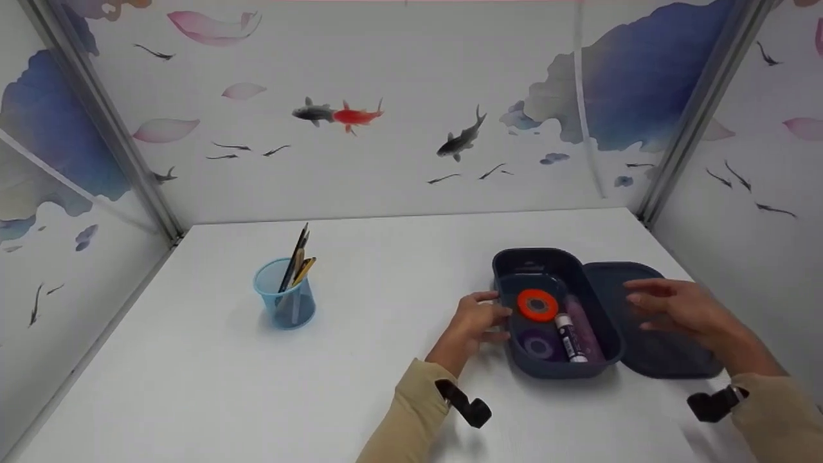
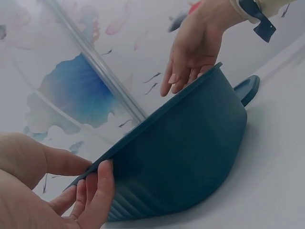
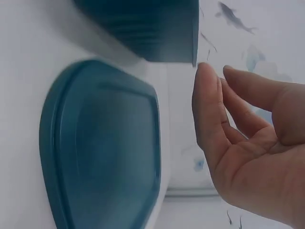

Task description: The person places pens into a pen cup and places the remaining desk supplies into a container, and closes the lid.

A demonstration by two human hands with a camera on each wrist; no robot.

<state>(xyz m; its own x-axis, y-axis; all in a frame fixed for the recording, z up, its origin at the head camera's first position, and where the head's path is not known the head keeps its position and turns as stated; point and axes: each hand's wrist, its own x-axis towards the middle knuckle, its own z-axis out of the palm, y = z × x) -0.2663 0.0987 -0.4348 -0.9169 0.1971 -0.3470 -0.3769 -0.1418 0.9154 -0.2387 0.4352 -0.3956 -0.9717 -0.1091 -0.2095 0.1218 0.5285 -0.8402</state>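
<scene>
A dark blue box (image 1: 559, 370) without its lid stands on the right of the table. Its lid (image 1: 681, 360) lies flat beside it, partly tucked behind the box. My left hand (image 1: 477, 323) grips the box's left rim, thumb at the edge and fingers along the outer wall. Over the lid hovers my right hand (image 1: 691, 312), fingers loosely bent and holding nothing. Inside the box lie an orange ring-shaped roll (image 1: 522, 307), a purple ring-shaped roll (image 1: 528, 344), a glue stick (image 1: 568, 334) with a white cap, and a pinkish-purple translucent tube (image 1: 584, 328).
A light blue mesh cup (image 1: 273, 302) with several pencils (image 1: 303, 273) stands on the left of the white table (image 1: 212, 386). White panels (image 1: 405, 173) printed with fish and petals enclose the back and both sides.
</scene>
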